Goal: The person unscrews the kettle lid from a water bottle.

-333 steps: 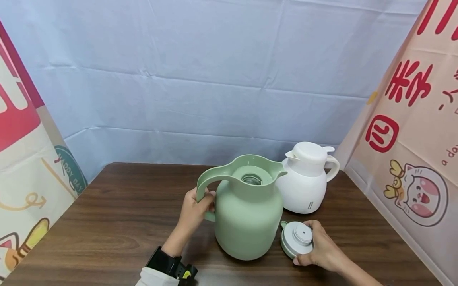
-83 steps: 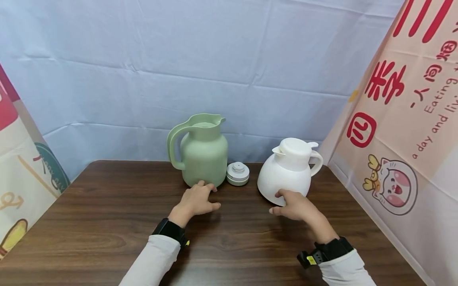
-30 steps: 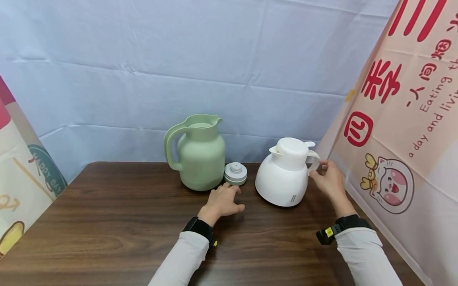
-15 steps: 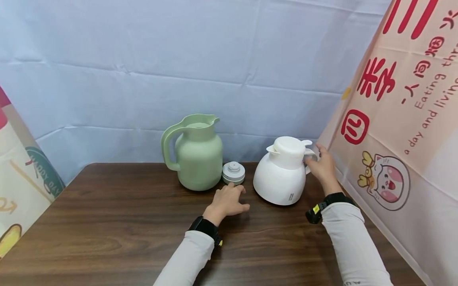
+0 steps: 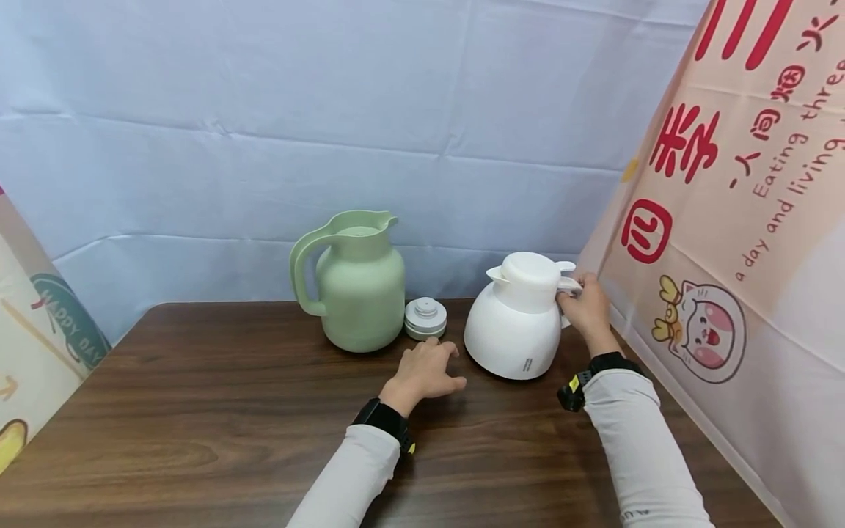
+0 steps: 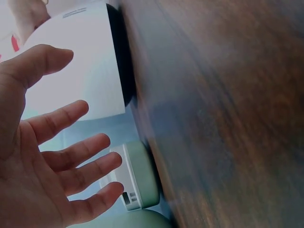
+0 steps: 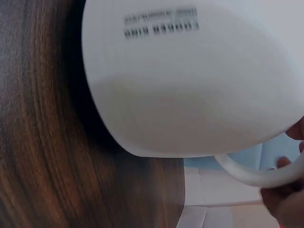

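A white thermal jug (image 5: 515, 330) with a closed lid stands upright on the wooden table at right of centre. My right hand (image 5: 590, 308) grips its handle (image 7: 259, 178); in the right wrist view fingers show on both sides of that handle. Over the table before the jugs, my left hand (image 5: 425, 370) hovers palm down, fingers spread, holding nothing. Just beyond its fingertips lies a round grey-and-green stopper (image 5: 425, 317). To the left of the stopper, a green thermal jug (image 5: 361, 293) stands upright, its handle pointing left and its top without the stopper.
The dark wooden table (image 5: 198, 411) reaches back to a pale blue cloth (image 5: 231, 161). On the right hangs a printed pink cloth (image 5: 746, 242), close to the right hand. Another printed cloth (image 5: 39, 323) hangs at the left.
The green jug and stopper, held earlier, now stand at the back. My right hand has gone from the white jug's front to its handle, regripping it. My left hand has shifted right.
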`<state>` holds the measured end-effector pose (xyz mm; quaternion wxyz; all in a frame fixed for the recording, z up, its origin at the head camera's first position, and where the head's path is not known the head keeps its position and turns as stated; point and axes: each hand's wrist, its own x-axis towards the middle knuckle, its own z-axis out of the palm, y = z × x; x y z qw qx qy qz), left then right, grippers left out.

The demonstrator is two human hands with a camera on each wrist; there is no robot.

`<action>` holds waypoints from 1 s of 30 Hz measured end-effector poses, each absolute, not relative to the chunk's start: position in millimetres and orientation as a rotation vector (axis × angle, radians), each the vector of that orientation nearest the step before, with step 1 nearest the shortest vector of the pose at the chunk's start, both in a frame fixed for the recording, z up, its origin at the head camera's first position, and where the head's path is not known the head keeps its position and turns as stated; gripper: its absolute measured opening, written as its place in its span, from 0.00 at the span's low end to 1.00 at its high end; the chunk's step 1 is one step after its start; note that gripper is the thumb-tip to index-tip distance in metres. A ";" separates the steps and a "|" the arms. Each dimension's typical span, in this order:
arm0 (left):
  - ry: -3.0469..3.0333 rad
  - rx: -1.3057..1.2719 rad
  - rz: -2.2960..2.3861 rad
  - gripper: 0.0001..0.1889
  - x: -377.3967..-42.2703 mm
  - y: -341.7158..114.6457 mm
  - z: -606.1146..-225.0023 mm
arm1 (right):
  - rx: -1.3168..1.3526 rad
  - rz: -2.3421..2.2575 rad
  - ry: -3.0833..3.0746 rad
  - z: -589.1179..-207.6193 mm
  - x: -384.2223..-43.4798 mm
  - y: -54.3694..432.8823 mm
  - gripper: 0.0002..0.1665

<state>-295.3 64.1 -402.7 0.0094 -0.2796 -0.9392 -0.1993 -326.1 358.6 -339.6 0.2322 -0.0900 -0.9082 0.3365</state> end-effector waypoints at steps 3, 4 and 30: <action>-2.936 -0.871 -0.633 0.24 -295.8 63.7 -400.8 | -0.241 0.871 -2.470 -345.0 -327.9 362.8 0.13; -2.939 -0.872 -0.632 0.24 -295.8 63.8 -400.4 | -0.243 0.870 -2.452 -346.8 -328.4 363.9 0.14; -2.931 -0.877 -0.600 0.23 -295.4 65.8 -399.2 | -0.397 0.888 -2.083 -368.2 -334.7 354.7 0.21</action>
